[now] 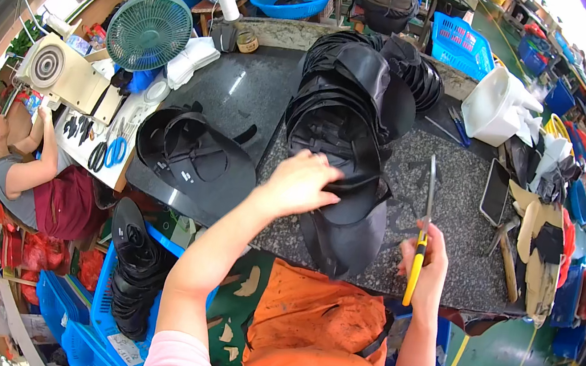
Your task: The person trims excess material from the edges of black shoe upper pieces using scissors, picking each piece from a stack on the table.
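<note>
My left hand [300, 187] reaches over the front of a long stack of black shoe uppers [339, 108] on the speckled stone worktop [421, 151]. Its fingers are spread and at or just above the nearest upper; whether they touch it is hard to tell. One black upper [352, 238] hangs toward the worktop's near edge below that hand. To the right, my right hand [429, 262] is closed round a yellow-and-black-handled tool [416, 264] with a long thin metal blade pointing away from me. More black uppers [197, 157] lie at the left.
A phone [495, 192], blue-handled pliers [459, 126] and a white bin [493, 105] occupy the right side. A green fan [149, 30] stands far left, near a seated co-worker [39, 166]. A blue crate [108, 292] with black pieces sits below left.
</note>
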### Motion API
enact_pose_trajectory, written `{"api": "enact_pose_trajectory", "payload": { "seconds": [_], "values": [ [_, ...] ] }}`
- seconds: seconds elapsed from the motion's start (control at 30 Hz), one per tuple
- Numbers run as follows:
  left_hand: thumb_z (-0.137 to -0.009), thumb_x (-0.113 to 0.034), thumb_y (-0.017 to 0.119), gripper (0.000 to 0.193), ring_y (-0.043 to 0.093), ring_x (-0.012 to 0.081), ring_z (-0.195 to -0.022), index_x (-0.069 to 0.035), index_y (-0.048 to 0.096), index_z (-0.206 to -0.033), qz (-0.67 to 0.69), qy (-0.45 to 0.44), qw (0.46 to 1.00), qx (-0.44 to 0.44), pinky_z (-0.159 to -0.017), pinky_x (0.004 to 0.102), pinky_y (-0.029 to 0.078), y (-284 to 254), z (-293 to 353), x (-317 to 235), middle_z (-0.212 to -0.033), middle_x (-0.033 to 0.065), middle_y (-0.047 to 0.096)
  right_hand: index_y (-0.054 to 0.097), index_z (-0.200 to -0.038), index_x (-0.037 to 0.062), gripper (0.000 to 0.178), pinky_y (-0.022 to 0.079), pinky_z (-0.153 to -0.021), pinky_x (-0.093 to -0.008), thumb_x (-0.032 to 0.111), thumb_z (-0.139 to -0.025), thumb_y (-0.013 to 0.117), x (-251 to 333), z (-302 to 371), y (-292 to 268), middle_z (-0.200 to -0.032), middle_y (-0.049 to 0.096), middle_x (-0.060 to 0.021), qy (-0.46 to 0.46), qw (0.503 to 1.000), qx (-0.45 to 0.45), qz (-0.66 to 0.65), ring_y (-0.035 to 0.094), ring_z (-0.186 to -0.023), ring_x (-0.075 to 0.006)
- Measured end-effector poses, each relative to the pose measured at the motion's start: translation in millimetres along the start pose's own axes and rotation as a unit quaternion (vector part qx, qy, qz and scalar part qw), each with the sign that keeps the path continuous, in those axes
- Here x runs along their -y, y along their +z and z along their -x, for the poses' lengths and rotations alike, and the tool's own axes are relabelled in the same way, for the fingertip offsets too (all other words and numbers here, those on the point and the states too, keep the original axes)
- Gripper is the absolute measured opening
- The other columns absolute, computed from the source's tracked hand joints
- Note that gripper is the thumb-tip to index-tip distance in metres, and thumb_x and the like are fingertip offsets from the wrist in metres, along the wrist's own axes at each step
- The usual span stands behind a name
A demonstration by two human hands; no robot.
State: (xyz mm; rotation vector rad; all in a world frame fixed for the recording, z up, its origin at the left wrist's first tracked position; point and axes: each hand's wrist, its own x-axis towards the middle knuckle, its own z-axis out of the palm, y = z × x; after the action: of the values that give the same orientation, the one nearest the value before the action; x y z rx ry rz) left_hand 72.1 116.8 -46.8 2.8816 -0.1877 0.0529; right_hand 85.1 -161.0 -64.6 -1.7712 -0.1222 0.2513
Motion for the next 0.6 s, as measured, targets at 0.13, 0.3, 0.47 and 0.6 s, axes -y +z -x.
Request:
{"api": "enact_pose_trajectory", "payload": {
  "seconds": [0.13,0.3,0.47,0.6],
  "values": [
    [-0.086,-0.014,0.063,0.039,0.062,0.0314,-0.094,-0.014,0.062,-0.125,0.072,-0.023,0.996,-0.036,-0.083,0.0383,0.050,-2.3,14.8,-28.9,-0.098,0.0132,0.063,0.051,-0.127,0.0051,0.049,0.048,-0.068,-0.0253,-0.001,-0.083,0.071,-24.0,-3.7,-0.3,-0.095,0.064,-0.0069,-0.056,0.998,-0.024,0.025,0.059,-0.078,-0.0115],
    [-0.082,-0.002,0.064,0.068,0.052,0.0177,-0.114,-0.010,0.041,-0.146,0.470,-0.044,0.878,-0.077,-0.097,0.0284,0.040,-20.3,57.3,-57.4,-0.112,0.0067,0.052,0.052,-0.124,0.0055,0.054,0.045,-0.080,-0.0252,-0.006,-0.075,0.070,-28.0,-7.7,-1.4,-0.105,0.059,-0.0037,-0.078,0.991,0.018,-0.104,0.055,-0.090,-0.0122],
    [-0.078,-0.001,0.075,0.067,0.053,0.0113,-0.112,-0.002,0.049,-0.139,0.798,-0.124,0.586,0.065,-0.096,0.0248,0.041,-18.8,89.5,-43.6,-0.113,0.0010,0.055,0.054,-0.111,0.0067,0.044,0.039,-0.077,-0.0224,-0.007,-0.071,0.068,-1.8,5.9,6.5,-0.096,0.051,0.0016,0.059,0.963,0.121,-0.235,0.048,-0.087,-0.0084],
    [-0.077,0.010,0.062,0.029,0.061,0.0127,-0.080,0.002,0.066,-0.104,0.675,-0.153,0.716,0.097,-0.078,0.0259,0.048,-22.9,117.0,-31.5,-0.081,-0.0012,0.061,0.055,-0.109,0.0064,0.046,0.041,-0.071,-0.0232,-0.008,-0.069,0.071,-2.0,8.7,13.2,-0.095,0.052,0.0012,-0.100,0.992,0.073,-0.010,0.047,-0.081,-0.0089]
  ]
}}
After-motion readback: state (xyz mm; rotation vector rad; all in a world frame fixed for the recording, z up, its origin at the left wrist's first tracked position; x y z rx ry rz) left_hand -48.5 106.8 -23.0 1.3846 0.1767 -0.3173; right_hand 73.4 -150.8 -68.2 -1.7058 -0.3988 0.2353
